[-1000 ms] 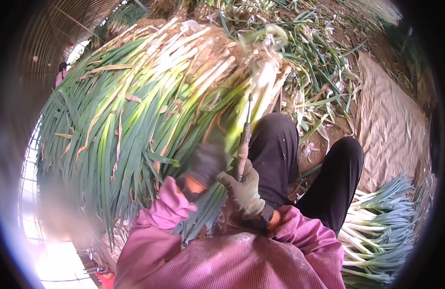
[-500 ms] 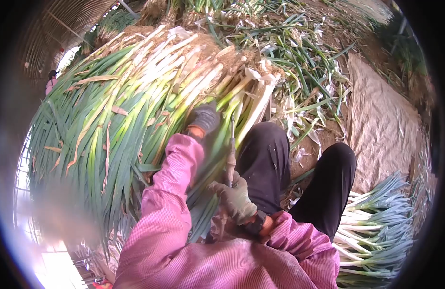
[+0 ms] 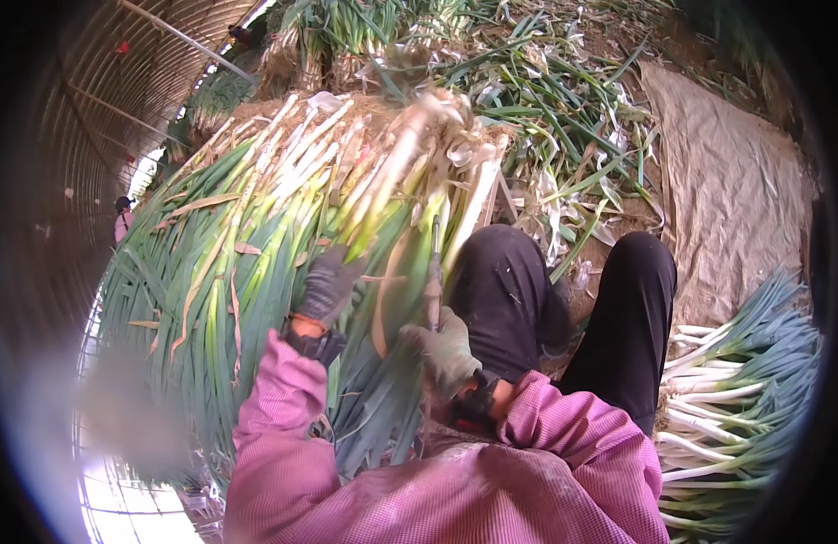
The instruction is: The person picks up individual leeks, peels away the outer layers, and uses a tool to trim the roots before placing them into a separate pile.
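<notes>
A thick heap of long green onions [image 3: 256, 208] lies in front of me, with rooty white ends pointing away and green leaves toward me. My left hand [image 3: 333, 281], in a dark glove, is closed around the upper green part of a few green onions [image 3: 390, 177]. Their white ends are blurred and lifted over the heap. In my right hand [image 3: 448, 349], in a pale glove, is a thin metal-tipped wand [image 3: 434, 272] with a wrapped handle, pointing away from me. A hose-like line seems to run below that hand.
Cleaned green onions [image 3: 718, 399] lie stacked at my right. Stripped leaves [image 3: 564, 118] litter the ground ahead, beside a tan cloth [image 3: 722, 190]. More bundles [image 3: 337, 36] stand at the back. Another person [image 3: 123, 219] is far off at the left.
My left hand has moved back toward me and left, now with a few green onions lifted from the heap. My right hand stays nearly in place with the wand. The view has shifted slightly.
</notes>
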Motion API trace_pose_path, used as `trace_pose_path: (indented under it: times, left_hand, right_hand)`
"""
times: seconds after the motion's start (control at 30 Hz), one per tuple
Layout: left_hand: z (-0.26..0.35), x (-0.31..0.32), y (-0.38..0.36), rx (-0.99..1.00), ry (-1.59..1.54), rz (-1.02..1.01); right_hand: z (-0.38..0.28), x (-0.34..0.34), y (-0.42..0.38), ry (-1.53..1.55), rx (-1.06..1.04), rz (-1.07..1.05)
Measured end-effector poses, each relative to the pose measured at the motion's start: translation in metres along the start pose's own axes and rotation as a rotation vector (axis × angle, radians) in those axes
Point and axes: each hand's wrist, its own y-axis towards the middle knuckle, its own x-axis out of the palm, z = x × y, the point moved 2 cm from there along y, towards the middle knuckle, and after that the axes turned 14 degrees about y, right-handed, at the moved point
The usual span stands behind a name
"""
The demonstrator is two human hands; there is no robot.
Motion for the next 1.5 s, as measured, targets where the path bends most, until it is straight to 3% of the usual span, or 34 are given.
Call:
trace_pose_path:
  times: [0.07,0.13,0.17,0.2,0.23,0.33,0.43,0.53,0.67,0.73,0.77,0.8,0.83,0.9,1.0,1.1,1.17,1.27,1.37,1.4,1.5]
  left_hand:
    - [0.03,-0.059,-0.019,-0.213,-0.304,-0.015]
    - [0.052,-0.136,-0.03,-0.225,-0.135,0.119]
    - [0.062,-0.17,-0.034,-0.284,-0.244,0.162]
    - [0.059,-0.211,-0.033,-0.234,0.023,0.295]
    - [0.055,-0.257,-0.032,-0.292,-0.022,0.416]
    - [0.047,-0.401,-0.032,-0.039,-0.338,0.643]
    - [0.043,-0.447,-0.021,0.09,-0.299,0.767]
    - [0.031,-0.396,0.019,0.049,-0.119,0.529]
    - [0.009,-0.211,0.06,0.066,0.081,-0.163]
    - [0.006,-0.081,0.051,0.223,0.139,-0.399]
    - [0.006,-0.018,0.036,0.425,0.239,-0.269]
    - [-0.059,0.089,0.052,0.698,0.486,-0.21]
    - [-0.013,0.078,0.011,0.358,0.142,-0.075]
    - [-0.006,0.099,0.001,0.215,0.102,0.041]
    - [-0.016,0.087,0.005,0.122,0.207,-0.15]
    - [-0.05,0.112,0.01,0.147,0.507,-0.097]
    - [-0.053,0.117,0.006,0.089,0.458,0.023]
    - [0.0,0.076,-0.01,-0.021,0.505,0.153]
    - [0.016,0.056,-0.024,0.136,0.543,0.32]
    - [0.016,0.061,-0.027,0.189,0.772,0.094]
    - [0.01,0.07,-0.031,-0.024,0.502,0.024]
  right_hand:
    - [-0.012,0.002,-0.006,-0.079,0.009,0.015]
    - [-0.01,0.005,-0.006,0.012,-0.034,-0.006]
    - [-0.01,0.006,-0.011,-0.024,-0.001,0.006]
    - [-0.02,0.008,-0.014,-0.06,0.016,0.021]
    - [-0.026,0.009,-0.015,-0.096,0.03,0.038]
    - [-0.021,0.007,-0.011,-0.078,0.01,0.013]
    - [-0.016,0.005,-0.013,-0.042,-0.005,-0.015]
    - [-0.021,0.013,-0.034,-0.019,-0.021,-0.053]
    - [-0.011,0.023,-0.07,-0.052,0.017,-0.107]
    - [0.001,0.02,-0.074,-0.07,0.015,-0.13]
    - [0.008,0.014,-0.074,-0.085,0.011,-0.142]
    - [0.012,0.011,-0.072,-0.092,-0.002,-0.149]
    - [0.012,0.008,-0.069,-0.101,-0.012,-0.151]
    - [-0.008,0.007,-0.077,-0.113,0.075,-0.1]
    - [-0.001,0.007,-0.077,-0.089,0.201,-0.139]
    - [0.009,0.014,-0.073,-0.098,0.218,-0.152]
    - [0.001,0.017,-0.074,-0.026,0.185,-0.097]
    - [0.002,0.014,-0.068,-0.154,0.261,-0.114]
    - [-0.003,0.015,-0.059,-0.133,0.304,-0.124]
    - [-0.004,0.016,-0.056,-0.003,0.339,-0.138]
    - [-0.017,0.021,-0.056,-0.079,0.293,-0.169]
